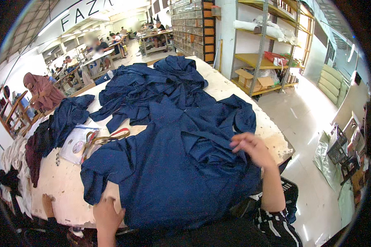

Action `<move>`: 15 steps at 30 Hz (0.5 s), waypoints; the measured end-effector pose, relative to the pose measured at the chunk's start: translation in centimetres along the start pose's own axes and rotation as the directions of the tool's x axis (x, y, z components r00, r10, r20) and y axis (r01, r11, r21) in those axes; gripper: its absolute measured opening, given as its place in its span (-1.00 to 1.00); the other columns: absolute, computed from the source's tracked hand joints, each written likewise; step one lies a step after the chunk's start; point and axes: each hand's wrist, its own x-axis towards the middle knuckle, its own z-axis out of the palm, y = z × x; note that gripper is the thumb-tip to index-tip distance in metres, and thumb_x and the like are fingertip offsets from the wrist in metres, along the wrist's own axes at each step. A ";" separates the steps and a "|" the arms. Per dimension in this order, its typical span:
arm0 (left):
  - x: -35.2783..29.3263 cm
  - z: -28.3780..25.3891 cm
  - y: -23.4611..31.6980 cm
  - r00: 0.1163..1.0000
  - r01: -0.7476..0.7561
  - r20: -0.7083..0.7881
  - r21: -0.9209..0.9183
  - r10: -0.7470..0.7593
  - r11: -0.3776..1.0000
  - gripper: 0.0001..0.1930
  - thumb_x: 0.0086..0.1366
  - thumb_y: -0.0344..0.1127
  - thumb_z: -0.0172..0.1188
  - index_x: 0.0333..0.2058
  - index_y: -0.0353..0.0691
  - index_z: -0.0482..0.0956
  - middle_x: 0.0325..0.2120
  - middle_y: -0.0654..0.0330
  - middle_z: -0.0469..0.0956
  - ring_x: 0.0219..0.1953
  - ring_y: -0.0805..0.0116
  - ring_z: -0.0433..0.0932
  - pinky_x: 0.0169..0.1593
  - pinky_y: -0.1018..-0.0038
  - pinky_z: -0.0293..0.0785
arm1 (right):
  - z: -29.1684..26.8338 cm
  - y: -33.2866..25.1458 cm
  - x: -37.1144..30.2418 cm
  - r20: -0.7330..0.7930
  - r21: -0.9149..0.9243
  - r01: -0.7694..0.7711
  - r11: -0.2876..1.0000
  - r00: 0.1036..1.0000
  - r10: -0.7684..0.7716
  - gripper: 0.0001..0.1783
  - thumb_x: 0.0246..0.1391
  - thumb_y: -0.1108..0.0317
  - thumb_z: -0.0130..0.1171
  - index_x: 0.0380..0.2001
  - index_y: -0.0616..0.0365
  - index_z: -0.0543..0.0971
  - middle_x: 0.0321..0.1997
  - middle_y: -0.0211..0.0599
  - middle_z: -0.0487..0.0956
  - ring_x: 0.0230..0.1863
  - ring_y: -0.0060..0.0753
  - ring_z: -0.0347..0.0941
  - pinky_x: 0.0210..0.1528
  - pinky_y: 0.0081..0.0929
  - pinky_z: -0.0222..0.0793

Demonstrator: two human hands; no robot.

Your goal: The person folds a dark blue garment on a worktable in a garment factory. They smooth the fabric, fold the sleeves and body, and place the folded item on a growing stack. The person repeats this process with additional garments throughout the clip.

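Observation:
A dark navy garment (156,177) lies spread over the near part of the pale worktable, its sleeve-like part (107,164) out to the left. My left hand (108,212) rests at the table's near edge beside the cloth, thumb apart and touching or close to the garment's edge. Over the garment's right side hovers my right hand (251,149), fingers loosely bent and somewhat apart, with nothing visible in them. Folds are bunched under and left of it. Whether its fingertips touch the cloth is unclear.
More navy cloth (152,82) is heaped at the table's far end. Left lie scissors (90,142), a red-edged strap (119,133) and a clear bag (75,144). Another person's hand (48,204) is at the left edge. A metal shelf (255,61) stands right; people work at the back.

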 end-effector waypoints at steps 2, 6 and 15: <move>3.1 -0.2 2.7 0.961 -0.218 -0.179 -0.028 0.210 0.975 -0.67 -0.01 -0.21 0.26 -0.27 -0.23 0.50 -0.30 0.07 0.52 -0.22 0.07 0.48 -0.13 0.25 0.36 | -5.5 2.0 1.4 -0.307 -0.271 -0.137 0.953 0.950 0.050 -0.76 0.16 0.48 -0.10 -0.16 0.30 0.49 -0.15 -0.23 0.52 -0.19 -0.45 0.46 -0.16 -0.49 0.43; 10.5 4.7 8.0 0.874 -0.471 -0.248 -0.227 0.417 0.853 -0.50 0.06 -0.15 0.21 -0.05 -0.24 0.39 -0.03 -0.05 0.38 0.00 -0.02 0.37 0.09 0.17 0.23 | -6.6 6.5 7.0 -0.214 -0.859 0.014 0.512 0.898 -0.384 -0.64 0.04 0.51 0.00 -0.03 0.16 0.44 -0.04 0.00 0.46 -0.16 -0.14 0.50 -0.13 -0.35 0.45; 12.0 9.5 2.4 0.924 -0.379 -0.096 -0.103 0.370 0.920 -0.14 0.04 0.28 0.06 0.20 -0.18 0.15 0.23 -0.21 -0.02 0.27 -0.16 -0.01 0.25 0.03 -0.05 | -3.7 7.2 9.7 -0.085 -0.990 -0.123 0.072 0.918 0.388 -0.30 0.00 -0.22 -0.03 0.20 -0.20 0.25 0.12 0.02 0.36 0.06 0.00 0.37 0.03 -0.14 0.35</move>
